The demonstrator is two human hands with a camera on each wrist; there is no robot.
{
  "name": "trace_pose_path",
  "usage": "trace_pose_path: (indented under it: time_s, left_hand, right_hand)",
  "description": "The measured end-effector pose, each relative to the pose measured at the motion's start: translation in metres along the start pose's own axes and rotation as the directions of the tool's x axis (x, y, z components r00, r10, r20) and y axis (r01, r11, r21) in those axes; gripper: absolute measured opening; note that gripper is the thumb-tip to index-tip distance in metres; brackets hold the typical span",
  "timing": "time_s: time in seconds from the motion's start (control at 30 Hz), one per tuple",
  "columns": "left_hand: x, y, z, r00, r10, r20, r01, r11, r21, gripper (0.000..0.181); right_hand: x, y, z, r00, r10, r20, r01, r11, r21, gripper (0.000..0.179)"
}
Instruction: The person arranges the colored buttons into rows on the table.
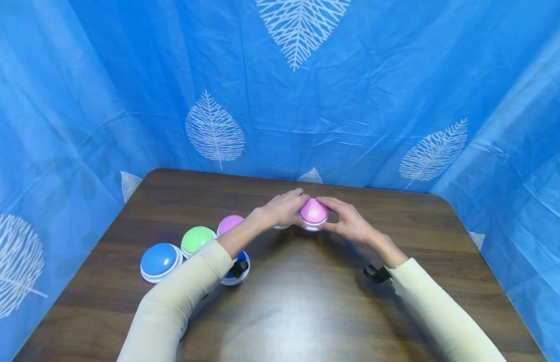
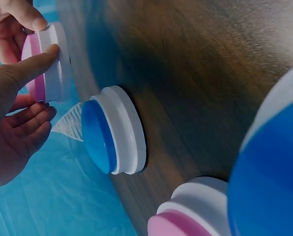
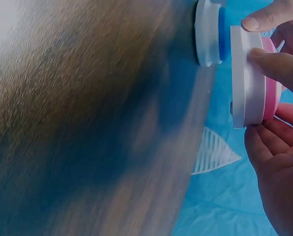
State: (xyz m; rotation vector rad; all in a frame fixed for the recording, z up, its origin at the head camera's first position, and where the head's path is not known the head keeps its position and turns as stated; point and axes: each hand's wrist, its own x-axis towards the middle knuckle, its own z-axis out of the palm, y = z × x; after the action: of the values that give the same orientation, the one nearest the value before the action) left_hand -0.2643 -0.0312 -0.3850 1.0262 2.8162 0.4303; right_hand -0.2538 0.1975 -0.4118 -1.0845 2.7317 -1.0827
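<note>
A round pink push button (image 1: pixel 313 211) with a white base is held between both hands, slightly above the table's far part. My left hand (image 1: pixel 286 208) grips its left side, thumb on the white base in the left wrist view. On the opposite side, my right hand (image 1: pixel 349 221) grips it, its thumb also against the base (image 3: pixel 249 88) and its fingers around the pink edge. A blue button (image 2: pixel 99 135) with a white base stands on the table beside the left hand; in the head view that hand hides most of it.
Left on the brown wooden table (image 1: pixel 307 301) stand more buttons: a blue one (image 1: pixel 159 259), a green one (image 1: pixel 198 239), a pink one (image 1: pixel 229 223) and a darker blue one (image 1: pixel 243 257), partly behind the left forearm. Blue curtain (image 1: pixel 334 100) with white leaves borders the table.
</note>
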Motion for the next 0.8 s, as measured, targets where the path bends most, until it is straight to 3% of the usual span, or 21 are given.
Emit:
trace_pose_path:
  time_s: [0.33, 0.8]
  left_hand:
    - [0.019, -0.008, 0.011, 0.996, -0.037, 0.084, 0.034, 0.999, 0.026, 0.068]
    - [0.025, -0.011, 0.021, 0.991, -0.061, 0.118, 0.055, 0.997, 0.051, 0.064]
  right_hand:
    - [0.006, 0.018, 0.009, 0.999, 0.034, 0.023, -0.033, 0.999, -0.043, 0.066]
    - [0.008, 0.027, 0.019, 0.998, 0.047, 0.046, -0.045, 0.998, -0.041, 0.064]
